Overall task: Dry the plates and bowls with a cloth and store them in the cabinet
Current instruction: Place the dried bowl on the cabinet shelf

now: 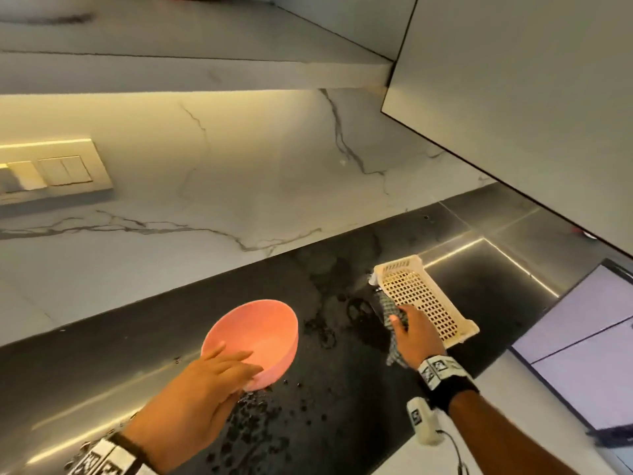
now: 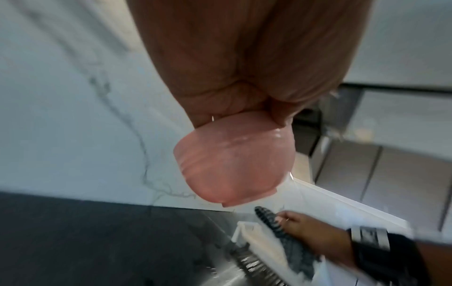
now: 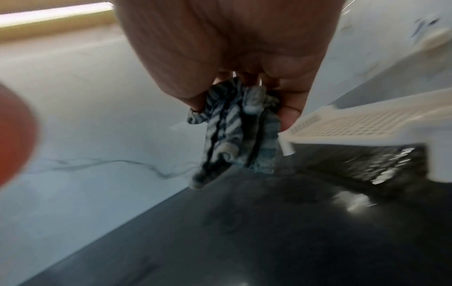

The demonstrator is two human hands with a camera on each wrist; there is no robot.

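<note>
A pink bowl (image 1: 258,334) is held above the dark counter, tilted with its opening toward the wall. My left hand (image 1: 219,371) grips its near rim, fingers inside the bowl (image 2: 232,164) and thumb underneath. My right hand (image 1: 411,332) holds a bunched checked cloth (image 1: 390,317) just left of the cream basket. In the right wrist view the cloth (image 3: 234,125) hangs down from my curled fingers. The white upper cabinet door (image 1: 520,97) hangs at the top right.
A cream perforated plastic basket (image 1: 424,296) lies on the steel sink area (image 1: 479,286), with nothing in it. Water drops speckle the dark counter (image 1: 267,416) below the bowl. A marble backsplash (image 1: 239,166) with a switch plate (image 1: 51,173) runs behind.
</note>
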